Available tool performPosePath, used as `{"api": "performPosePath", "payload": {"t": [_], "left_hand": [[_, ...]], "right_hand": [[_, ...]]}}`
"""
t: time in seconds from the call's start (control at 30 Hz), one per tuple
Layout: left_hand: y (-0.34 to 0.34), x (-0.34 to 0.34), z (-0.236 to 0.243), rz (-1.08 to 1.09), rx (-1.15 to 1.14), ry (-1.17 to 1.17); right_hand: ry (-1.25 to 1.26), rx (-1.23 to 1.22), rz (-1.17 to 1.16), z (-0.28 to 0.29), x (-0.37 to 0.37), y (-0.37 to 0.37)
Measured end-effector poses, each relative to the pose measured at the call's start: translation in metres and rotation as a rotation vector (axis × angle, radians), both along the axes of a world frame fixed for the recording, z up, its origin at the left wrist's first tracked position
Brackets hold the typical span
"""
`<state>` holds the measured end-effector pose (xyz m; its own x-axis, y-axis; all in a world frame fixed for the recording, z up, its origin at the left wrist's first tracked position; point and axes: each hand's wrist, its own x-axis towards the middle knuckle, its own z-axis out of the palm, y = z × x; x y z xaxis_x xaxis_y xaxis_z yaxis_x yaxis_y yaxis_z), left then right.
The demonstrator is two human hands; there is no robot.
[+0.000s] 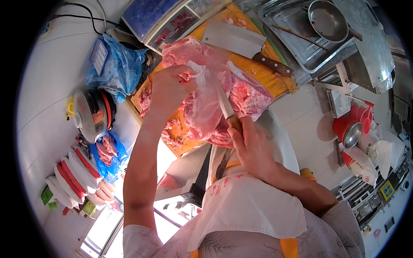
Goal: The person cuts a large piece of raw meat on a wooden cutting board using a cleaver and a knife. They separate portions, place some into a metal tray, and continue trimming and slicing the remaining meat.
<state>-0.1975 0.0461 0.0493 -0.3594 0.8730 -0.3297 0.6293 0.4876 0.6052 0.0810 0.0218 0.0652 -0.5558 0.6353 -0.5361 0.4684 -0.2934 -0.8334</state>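
A large piece of raw pink meat (200,112) lies across an orange cutting board (284,88). My left hand (174,81) is closed on the upper left of the meat, by a pale fatty part, its fingertips partly hidden. My right hand (251,146) grips a narrow knife (226,103) by its wooden handle, the blade pointing up into the middle of the meat. A cleaver (234,41) with a dark wooden handle lies on the board above the meat. Small scraps (172,129) lie on the board to the left.
A scale (185,19) stands behind the board. At upper right are a metal tray (288,51) and pan (327,21). To the left are a blue bag (112,69), a round cooker (86,114) and bagged meat (107,152). Red containers (359,120) sit at the right.
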Motion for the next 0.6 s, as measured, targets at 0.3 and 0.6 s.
{"api": "performPosePath", "payload": {"t": [0.3,0.6], "left_hand": [[0.017,-0.002,0.011,-0.179,0.042,0.167],[0.049,-0.002,0.030,-0.275,0.016,0.079]], "right_hand": [[0.088,-0.009,-0.081,0.011,-0.013,-0.012],[0.243,-0.597,-0.197,-0.001,-0.039,-0.007]]}}
